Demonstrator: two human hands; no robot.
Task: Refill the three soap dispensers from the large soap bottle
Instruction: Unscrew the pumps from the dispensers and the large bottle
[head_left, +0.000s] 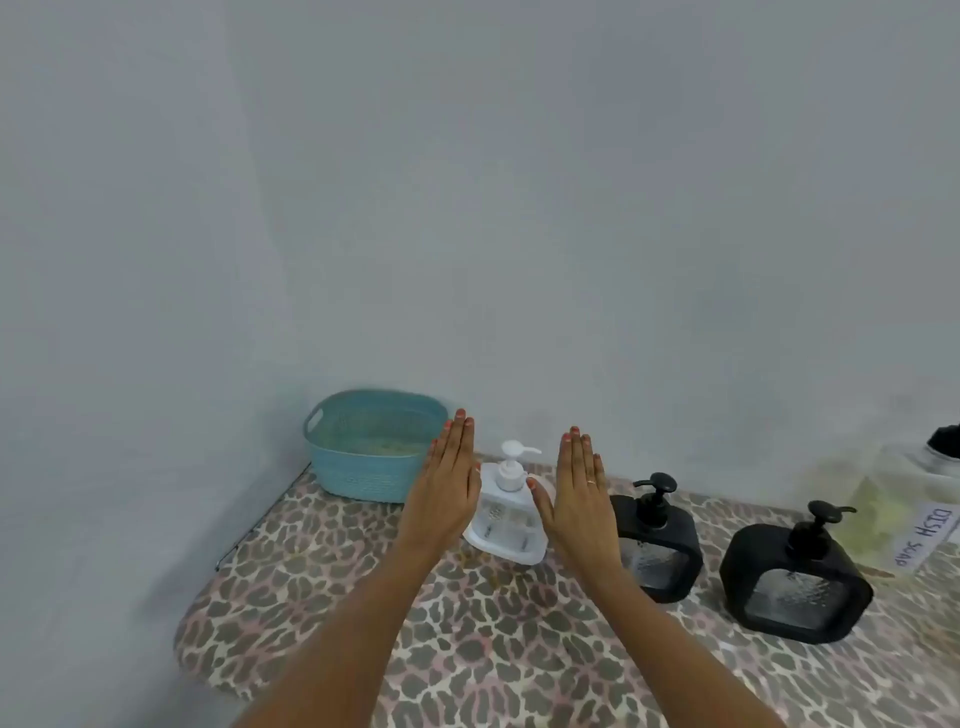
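Looking down through the head view, we saw the left hand (447, 483) and the right hand (576, 493) stretched forward over the table (467, 649), backs up, each flat with its fingers straight and close together, gripping nothing. The two hands were apart, and the white dispenser (506, 512) showed in the gap between them, upright, its pump spout pointing right. We could not tell whether either hand touched it. To its right stood a black dispenser (655, 540), partly covered on its left by the right hand and wrist, and further right a second black dispenser (797, 577), set apart from the first; both were upright with their pumps on. The bottle (893, 499) stood at the far right edge, behind the second black dispenser, pale and blurred, with a dark cap and a label (927, 540) reading DISH SOAP. A teal basket (371, 447) sat in the far left corner against the wall (467, 208), its right edge hidden behind the left fingers. A leopard-print cover lay over the table.
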